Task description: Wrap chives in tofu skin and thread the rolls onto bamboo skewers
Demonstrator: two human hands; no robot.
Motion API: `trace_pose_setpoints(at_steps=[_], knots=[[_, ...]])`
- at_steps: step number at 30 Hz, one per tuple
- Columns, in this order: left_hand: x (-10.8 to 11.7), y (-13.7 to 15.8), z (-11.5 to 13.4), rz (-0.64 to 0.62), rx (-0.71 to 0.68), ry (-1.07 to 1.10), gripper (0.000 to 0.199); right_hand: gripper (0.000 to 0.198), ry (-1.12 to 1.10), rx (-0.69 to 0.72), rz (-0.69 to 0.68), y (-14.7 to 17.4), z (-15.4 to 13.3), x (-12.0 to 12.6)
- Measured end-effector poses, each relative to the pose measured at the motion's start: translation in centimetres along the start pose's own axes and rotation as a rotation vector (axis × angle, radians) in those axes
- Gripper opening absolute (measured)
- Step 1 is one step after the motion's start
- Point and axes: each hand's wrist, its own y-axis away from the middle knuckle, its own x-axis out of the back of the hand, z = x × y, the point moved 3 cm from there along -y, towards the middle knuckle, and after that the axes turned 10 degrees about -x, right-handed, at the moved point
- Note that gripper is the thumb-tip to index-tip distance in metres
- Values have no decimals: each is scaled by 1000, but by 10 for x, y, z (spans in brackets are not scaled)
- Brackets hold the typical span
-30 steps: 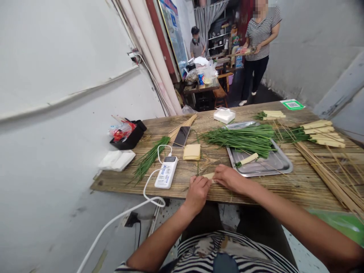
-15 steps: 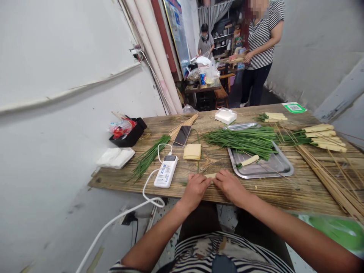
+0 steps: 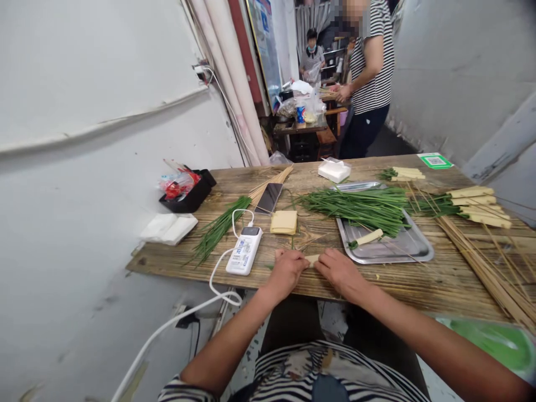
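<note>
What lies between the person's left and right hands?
A pale yellow piece bridges the gap between the left hand and the right hand, its ends hidden by them; the head view shows this.

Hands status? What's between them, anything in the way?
Left hand and right hand at the pale piece, one each end. Its middle shows, ends covered. Metal tray close right, power bank off left; neither between the hands.

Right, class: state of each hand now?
Left hand: closed, holding one end of the pale yellow piece.
Right hand: closed, holding the piece's other end.
</note>
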Motion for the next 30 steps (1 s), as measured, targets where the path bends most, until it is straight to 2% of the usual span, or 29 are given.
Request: trace_pose_setpoints(at_steps=[4,8,17,26,30], knots=[[2,0,-1,35,-3,61,24,17,110,103,13,2,-3,-2],[2,4,-1,90,-5,-11,25,17,140,128,-19,0,-4,-2],[-13,18,13,103,-148,-370,23,19,115,82,-82,-4,-1,-2],[-18,13,14,68,-122,-453,23,20,126,41,-87,-12,6,-4],[-20,9,9,81,-72,-404,22,24,84,-12,-27,-8,6,-1]])
